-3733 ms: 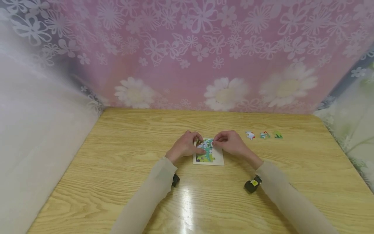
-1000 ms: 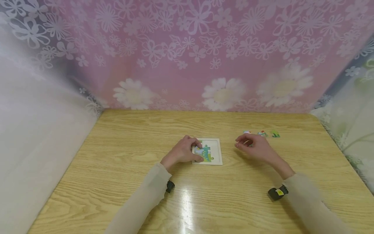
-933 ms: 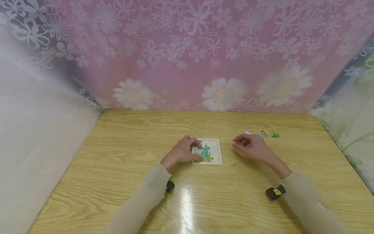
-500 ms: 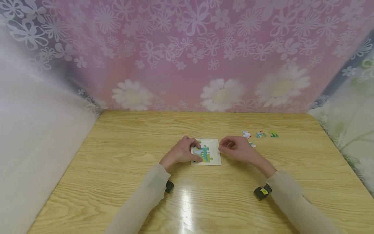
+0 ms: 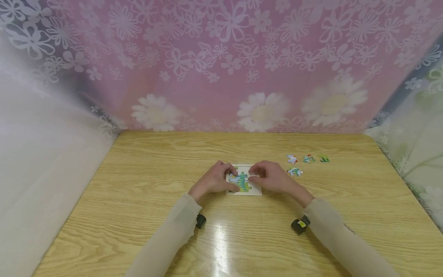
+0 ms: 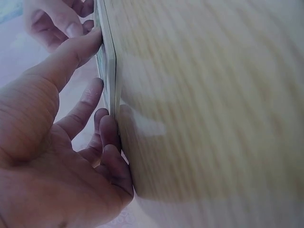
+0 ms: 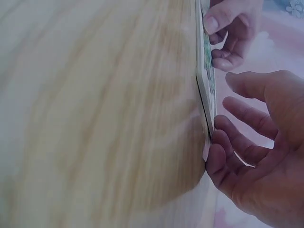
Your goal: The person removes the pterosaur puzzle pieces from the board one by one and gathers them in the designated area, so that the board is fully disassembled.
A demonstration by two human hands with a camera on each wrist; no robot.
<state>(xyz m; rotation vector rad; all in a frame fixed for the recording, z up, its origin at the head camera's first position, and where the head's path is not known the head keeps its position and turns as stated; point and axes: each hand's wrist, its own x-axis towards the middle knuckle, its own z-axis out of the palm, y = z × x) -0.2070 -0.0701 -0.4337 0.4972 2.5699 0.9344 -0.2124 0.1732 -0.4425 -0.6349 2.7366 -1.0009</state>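
Observation:
A puzzle board (image 5: pixel 256 190) with a pale rim lies flat on the table. Joined jigsaw pieces (image 5: pixel 243 183), showing part of a teal dinosaur, fill its left side, and its right side is bare. My left hand (image 5: pixel 215 178) rests on the board's left part, thumb and forefinger spread on top. In the left wrist view its other fingers bend in by the board's edge. My right hand (image 5: pixel 271 177) hovers over the board's right side. Thumb and fingertips stand apart with nothing between them in the right wrist view. A loose teal and white jigsaw piece (image 5: pixel 295 172) lies right of that hand.
Behind that loose piece lie a white piece (image 5: pixel 292 159), a white and teal piece with red (image 5: pixel 308 158) and a green piece (image 5: pixel 324 158), in a row. The wooden table (image 5: pixel 166 161) ends at a pink flowered curtain (image 5: pixel 207 92).
The teal and white piece, earlier at the board in my right hand, now lies by the other loose pieces. My right hand has come back left over the board; the left stays on it.

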